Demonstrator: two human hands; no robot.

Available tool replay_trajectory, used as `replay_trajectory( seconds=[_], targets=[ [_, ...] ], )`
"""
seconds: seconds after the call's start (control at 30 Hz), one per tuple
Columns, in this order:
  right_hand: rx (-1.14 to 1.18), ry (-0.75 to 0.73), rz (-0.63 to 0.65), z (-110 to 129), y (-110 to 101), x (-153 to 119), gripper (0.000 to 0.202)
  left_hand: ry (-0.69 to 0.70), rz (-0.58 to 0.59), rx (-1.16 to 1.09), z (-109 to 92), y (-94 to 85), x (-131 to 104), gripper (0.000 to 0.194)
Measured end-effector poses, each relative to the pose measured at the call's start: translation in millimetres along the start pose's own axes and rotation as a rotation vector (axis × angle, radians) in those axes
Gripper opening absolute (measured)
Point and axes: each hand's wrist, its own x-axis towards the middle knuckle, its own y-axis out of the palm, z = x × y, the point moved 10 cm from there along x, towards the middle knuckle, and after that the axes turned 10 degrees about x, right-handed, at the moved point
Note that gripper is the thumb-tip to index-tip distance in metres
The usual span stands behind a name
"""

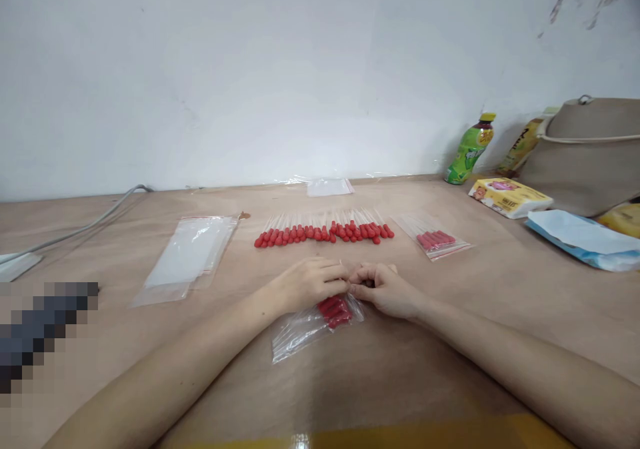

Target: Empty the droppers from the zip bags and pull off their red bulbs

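Note:
A clear plastic bag with red-tipped sticks inside lies beneath my hands near the middle of the table. My left hand rests over the bag's upper part, its fingers closed on the bag. Fingertips of my right hand are pinched together at the bag's right end, touching my left fingertips. Just beyond my hands, a row of loose red-tipped sticks lies side by side, tips toward me. To the right is another clear bag holding several such sticks.
Flat clear bags lie at the left, with another white packet by the wall. A cable runs at far left. On the right are a green bottle, a yellow tissue pack, a blue-white packet and a beige bag.

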Motion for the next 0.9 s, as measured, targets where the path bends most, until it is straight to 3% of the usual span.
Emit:
replay_trajectory(
  seconds=[0.3, 0.47, 0.6, 0.77, 0.9],
  targets=[
    [-0.197, 0.03, -0.086, -1, -5, 0, 0.023, 0.138, 0.037, 0.125, -12, 2.7, 3, 0.022],
    [-0.281, 0.035, -0.157, 2, -7, 0, 0.024, 0.135, 0.085, 0.099, -13, 8.1, 3, 0.019],
    [-0.283, 0.049, -0.238, -1, -17, 0, 0.023, 0.077, 0.112, 0.057, -4, 5.7, 1, 0.019],
    [-0.128, 0.059, -0.319, -10, -34, 3, 0.014, 0.046, 0.064, 0.084, 16, -15.9, -1, 0.025],
    [0.012, -0.041, -0.318, -9, -34, 5, 0.017, 0.024, 0.086, 0.14, 25, -16.5, -4, 0.022]
  ],
)
